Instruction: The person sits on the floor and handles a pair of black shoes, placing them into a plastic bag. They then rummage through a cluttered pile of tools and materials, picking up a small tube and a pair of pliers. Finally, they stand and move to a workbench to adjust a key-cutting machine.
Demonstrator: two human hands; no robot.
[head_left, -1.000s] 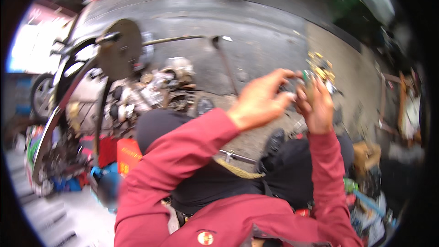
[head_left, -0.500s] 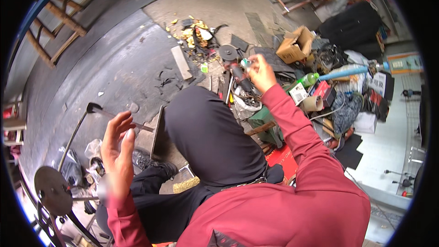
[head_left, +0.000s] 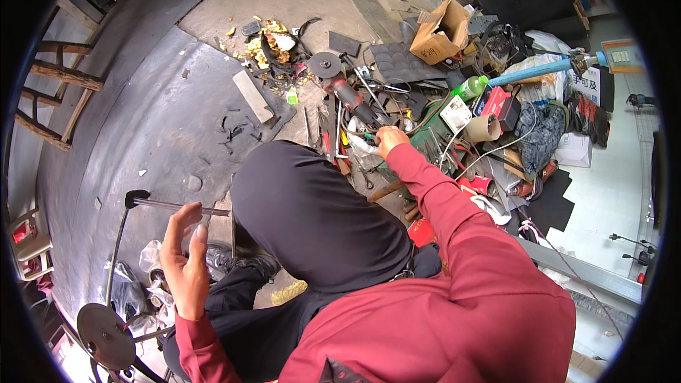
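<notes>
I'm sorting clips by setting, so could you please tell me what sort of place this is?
Probably a small repair workshop: a grinder lies among loose tools, and yellow scraps are strewn on the floor.

I take this to be a repair workshop with its work spread at floor level. Just ahead of the right hand (head_left: 391, 142) I see an angle grinder (head_left: 347, 94) with a round disc, lying among loose hand tools (head_left: 326, 128). Farther ahead and left of that hand, yellow and black scraps (head_left: 273, 46) litter the bare floor (head_left: 234, 10). To its right I find a cardboard box (head_left: 436, 35), a green bottle (head_left: 470, 88) and a cardboard tube (head_left: 484, 128) crowded into clutter.
</notes>
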